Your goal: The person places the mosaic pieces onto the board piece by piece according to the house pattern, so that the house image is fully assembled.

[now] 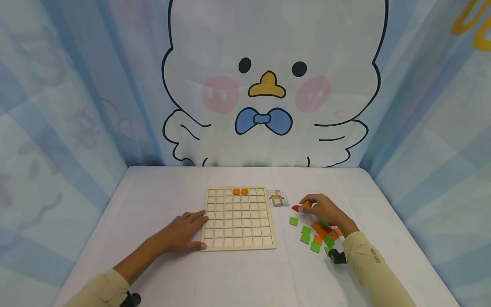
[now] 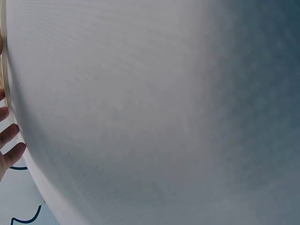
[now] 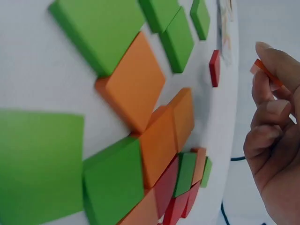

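Observation:
A wooden grid board lies on the table, with two orange round pieces in adjoining cells of its top row. My left hand rests at the board's left edge, fingers spread and touching the rim; only fingertips show in the left wrist view. Between thumb and finger, my right hand pinches a small orange tile, held above the table right of the board. Its full outline is partly hidden by the fingers. Just under that hand lies a red piece with a curved edge.
A printed pattern card lies beside the board's upper right corner. Green tiles, orange tiles and red pieces are scattered and partly heaped near the right forearm. A patterned curtain stands behind the table.

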`<state>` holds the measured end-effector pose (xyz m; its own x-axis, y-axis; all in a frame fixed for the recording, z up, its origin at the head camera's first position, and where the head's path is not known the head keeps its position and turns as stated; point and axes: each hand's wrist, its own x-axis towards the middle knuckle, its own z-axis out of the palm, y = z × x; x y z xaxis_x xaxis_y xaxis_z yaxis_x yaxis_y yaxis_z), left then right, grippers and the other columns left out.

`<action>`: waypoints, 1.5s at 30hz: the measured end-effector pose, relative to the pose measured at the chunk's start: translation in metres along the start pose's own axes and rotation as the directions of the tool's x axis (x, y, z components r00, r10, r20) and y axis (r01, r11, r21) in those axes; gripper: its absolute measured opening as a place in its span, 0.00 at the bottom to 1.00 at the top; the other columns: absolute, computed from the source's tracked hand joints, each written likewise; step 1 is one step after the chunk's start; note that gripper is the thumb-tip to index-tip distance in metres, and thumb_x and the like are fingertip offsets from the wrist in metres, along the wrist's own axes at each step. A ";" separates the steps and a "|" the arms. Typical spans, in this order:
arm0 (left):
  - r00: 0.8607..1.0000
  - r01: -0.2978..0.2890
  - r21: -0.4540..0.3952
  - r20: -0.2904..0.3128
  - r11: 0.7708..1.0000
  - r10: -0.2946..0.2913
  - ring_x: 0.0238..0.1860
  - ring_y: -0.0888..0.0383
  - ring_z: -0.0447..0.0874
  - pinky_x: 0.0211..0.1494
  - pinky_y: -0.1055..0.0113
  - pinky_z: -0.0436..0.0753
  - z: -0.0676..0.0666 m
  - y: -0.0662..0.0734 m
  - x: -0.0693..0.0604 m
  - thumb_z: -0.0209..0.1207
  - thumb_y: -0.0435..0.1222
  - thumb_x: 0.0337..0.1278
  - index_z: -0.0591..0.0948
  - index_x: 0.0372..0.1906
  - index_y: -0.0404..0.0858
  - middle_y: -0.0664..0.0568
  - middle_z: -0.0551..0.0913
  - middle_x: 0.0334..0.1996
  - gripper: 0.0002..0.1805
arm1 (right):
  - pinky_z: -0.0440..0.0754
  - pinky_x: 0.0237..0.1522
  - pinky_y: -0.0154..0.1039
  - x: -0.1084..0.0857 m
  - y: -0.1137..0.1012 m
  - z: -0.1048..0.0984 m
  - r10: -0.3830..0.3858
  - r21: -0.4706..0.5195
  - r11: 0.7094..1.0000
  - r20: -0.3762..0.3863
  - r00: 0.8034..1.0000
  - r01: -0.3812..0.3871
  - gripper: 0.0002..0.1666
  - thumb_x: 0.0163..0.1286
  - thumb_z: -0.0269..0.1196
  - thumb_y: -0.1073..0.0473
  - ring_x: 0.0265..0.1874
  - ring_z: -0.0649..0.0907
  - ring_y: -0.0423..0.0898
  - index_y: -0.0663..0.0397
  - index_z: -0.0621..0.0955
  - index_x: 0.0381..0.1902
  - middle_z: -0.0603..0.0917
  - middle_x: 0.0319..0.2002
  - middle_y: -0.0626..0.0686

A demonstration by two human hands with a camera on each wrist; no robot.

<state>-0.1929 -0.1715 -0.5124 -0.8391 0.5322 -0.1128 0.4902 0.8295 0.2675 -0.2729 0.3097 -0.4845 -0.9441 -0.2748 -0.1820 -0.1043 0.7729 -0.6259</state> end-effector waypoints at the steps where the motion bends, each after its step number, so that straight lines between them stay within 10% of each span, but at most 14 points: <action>1: 1.000 0.001 0.004 0.000 1.000 -0.001 0.72 0.41 0.65 0.68 0.40 0.69 0.000 0.000 0.000 0.61 0.66 0.56 0.66 0.75 0.45 0.46 0.62 0.77 0.48 | 0.78 0.35 0.39 0.000 -0.003 0.000 0.003 0.014 1.000 -0.002 1.000 -0.003 0.16 0.68 0.68 0.54 0.38 0.76 0.50 0.52 0.84 0.51 0.77 0.37 0.52; 45: 1.000 -0.013 -0.016 -0.003 1.000 0.013 0.72 0.41 0.65 0.68 0.40 0.69 -0.002 0.000 -0.001 0.61 0.65 0.57 0.66 0.75 0.45 0.45 0.61 0.77 0.47 | 0.69 0.22 0.34 0.059 -0.087 0.059 -0.128 0.331 0.937 0.038 0.991 0.108 0.20 0.67 0.69 0.58 0.18 0.71 0.42 0.54 0.82 0.56 0.85 0.32 0.53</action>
<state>-0.1922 -0.1725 -0.5107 -0.8336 0.5421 -0.1061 0.4970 0.8199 0.2841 -0.3008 0.1921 -0.4855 -0.9104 -0.3930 -0.1293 -0.0964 0.5054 -0.8575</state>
